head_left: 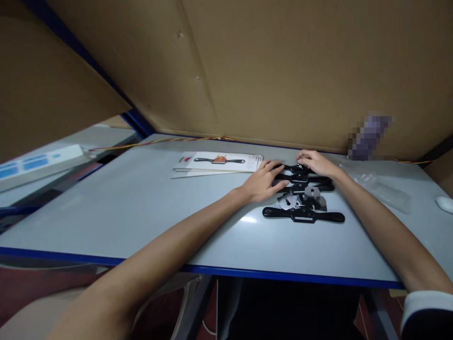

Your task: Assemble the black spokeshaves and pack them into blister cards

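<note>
Several black spokeshaves lie in a column on the grey table. The nearest spokeshave (303, 215) lies flat with both handles in full view. Just behind it are loose metal blades, one a shiny blade (287, 202) and another a rounded blade (313, 192). My left hand (262, 183) is open, its fingers stretched over the left handles of the farther spokeshaves. With bent fingers, my right hand (315, 162) is closed on the farthest spokeshave (294, 168), partly covering it.
Printed cards (226, 161) showing a spokeshave are stacked left of my left hand. Clear plastic bags (387, 191) lie to the right, near a white object (445, 204). A cardboard wall (269, 71) rises behind the table, and a power strip (42, 163) is at far left.
</note>
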A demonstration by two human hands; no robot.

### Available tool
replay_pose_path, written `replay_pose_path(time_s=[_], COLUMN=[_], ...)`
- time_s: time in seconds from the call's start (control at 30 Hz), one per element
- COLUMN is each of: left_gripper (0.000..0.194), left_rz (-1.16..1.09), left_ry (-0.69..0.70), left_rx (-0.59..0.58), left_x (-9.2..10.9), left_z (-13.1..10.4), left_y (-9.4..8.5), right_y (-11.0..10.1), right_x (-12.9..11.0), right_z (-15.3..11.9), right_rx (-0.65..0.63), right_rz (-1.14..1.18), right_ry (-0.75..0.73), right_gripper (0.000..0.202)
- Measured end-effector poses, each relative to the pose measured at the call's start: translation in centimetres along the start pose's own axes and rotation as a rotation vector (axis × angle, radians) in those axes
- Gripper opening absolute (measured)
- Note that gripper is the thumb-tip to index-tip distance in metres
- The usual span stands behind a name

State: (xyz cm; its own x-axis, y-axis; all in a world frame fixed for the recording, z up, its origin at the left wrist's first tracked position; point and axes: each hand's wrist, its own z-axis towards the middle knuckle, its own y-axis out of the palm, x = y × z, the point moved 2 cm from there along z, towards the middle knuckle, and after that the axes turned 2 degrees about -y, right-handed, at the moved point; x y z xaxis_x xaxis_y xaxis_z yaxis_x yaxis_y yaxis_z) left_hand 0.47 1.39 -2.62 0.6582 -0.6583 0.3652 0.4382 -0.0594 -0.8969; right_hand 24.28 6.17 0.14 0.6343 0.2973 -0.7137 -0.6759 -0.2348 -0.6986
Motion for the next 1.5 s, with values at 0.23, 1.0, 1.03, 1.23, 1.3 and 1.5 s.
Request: replay_pose_path(time_s=[0.23,1.0,1.03,1.23,1.3,1.5], left_gripper=[0.075,0.074,0.075,0.079,0.079,0.077], left_rz=[0.031,0.046,0.050,0.055,0.058,0.072], left_ry=[0.000,0.011,0.008,0.003,0.002,0.017], left_rx=[-0.021,0.007,0.001,-0.019,-0.023,-0.021], left_x=[0.2,0.0,0.0,0.2,0.2,0.2], left_z=[0.0,0.0,0.0,0.0,-0.1,-0.1], left_y=[-0.1,0.0,0.0,-0.1,-0.1,-0.2], right_y=[0.1,-0.1,-0.2,-0.6,-0.4,0.3], right_x=[0.4,1.4,1.4,1.6,1.6,1.3], right_z=[0.0,0.3,0.3,0.4,0.4,0.4], right_rx=[-0.023,-0.056,-0.061,-0.040,-0.022,0.019], right_rz=[-0.013,0.104,0.106,0.104,0.106,0.068], right_ry=[-0.028,-0.075,-0.076,-0.086,-0.102,-0.111], right_gripper=[0.028,0.027,0.028,0.022,0.023,0.022])
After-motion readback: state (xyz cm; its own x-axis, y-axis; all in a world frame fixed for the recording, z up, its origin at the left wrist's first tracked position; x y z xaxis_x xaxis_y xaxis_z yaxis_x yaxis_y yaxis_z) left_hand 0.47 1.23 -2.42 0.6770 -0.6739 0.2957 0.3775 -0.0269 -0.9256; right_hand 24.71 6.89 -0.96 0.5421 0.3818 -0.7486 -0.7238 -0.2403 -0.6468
